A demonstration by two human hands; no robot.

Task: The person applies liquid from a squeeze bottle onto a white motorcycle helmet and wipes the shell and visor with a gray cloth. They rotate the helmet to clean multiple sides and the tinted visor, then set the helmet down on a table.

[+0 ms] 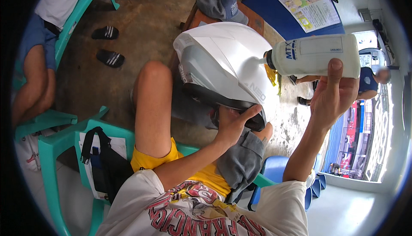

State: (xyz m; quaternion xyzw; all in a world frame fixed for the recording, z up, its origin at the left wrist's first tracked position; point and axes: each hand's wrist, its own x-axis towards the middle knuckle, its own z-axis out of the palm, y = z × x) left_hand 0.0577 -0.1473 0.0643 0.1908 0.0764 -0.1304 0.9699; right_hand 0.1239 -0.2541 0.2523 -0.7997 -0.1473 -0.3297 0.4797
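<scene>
A glossy white motorcycle helmet (223, 56) rests on its side in front of me, its black-edged opening turned toward my lap. My left hand (234, 124) grips the helmet's lower rim, thumb outside and fingers reaching into the opening, where they are partly hidden. Raised at the right, my right hand (334, 94) is wrapped around a whitish plastic squeeze bottle (315, 56) with a dark cap. The bottle lies nearly level, and its nozzle points left at the helmet's shell; I cannot tell whether it touches. A grey cloth (244, 159) drapes over my right thigh.
Behind the helmet, a grey-blue cap (221, 5) lies on a wooden table (253, 15). Black slippers (110, 58) sit on the floor. A green chair (49, 159) holds a black bag (111, 163). One person sits at left; another is far right, near blue chairs (274, 167).
</scene>
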